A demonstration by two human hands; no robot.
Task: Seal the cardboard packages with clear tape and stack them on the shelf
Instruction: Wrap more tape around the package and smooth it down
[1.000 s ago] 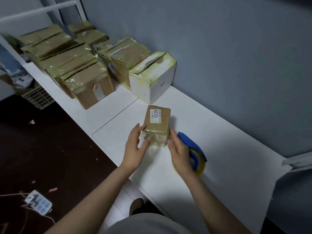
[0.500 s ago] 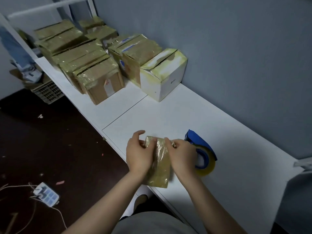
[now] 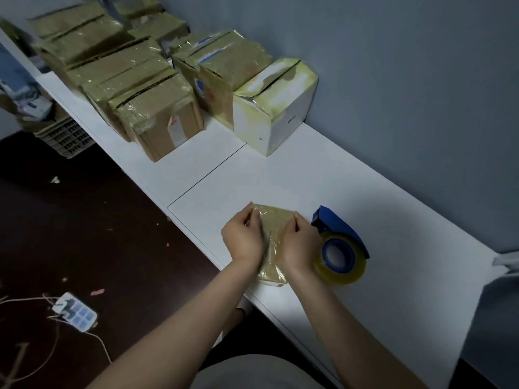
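- Small pkg (image 3: 276, 220), cardboard wrapped in shiny clear tape, sits on the white shelf (image 3: 379, 197) near its front edge, long side running away from the person.
- L hand (image 3: 243, 238) grips the pkg's left side; fingers curl over the far-left corner, thumb side pressed against the taped face.
- R hand (image 3: 300, 242) grips the right side the same way, fingertips hooked at the far-right corner. Both hands holding, not spread.
- Only a narrow strip of the pkg shows btwn the two hands, plus its near end below the wrists.
- Tape dispenser (image 3: 341, 245), blue w/ a yellowish clear roll, lies on the shelf just beside the R wrist; can't tell if they touch.
- Further back-left on the shelf: a group of taped brown boxes (image 3: 157, 119) in close rows, tops glossy w/ tape.
- White box (image 3: 276, 108), also taped over its top, stands at the near end of that group, against the grey-blue wall (image 3: 407, 80).
- Well apart from the small pkg, w/ bare shelf btwn them.
- Dark floor (image 3: 112, 234) to the left: a white power strip (image 3: 75, 311) w/ cords, bits of scrap.
- Plastic crate (image 3: 66, 137) sits under the shelf's far end.
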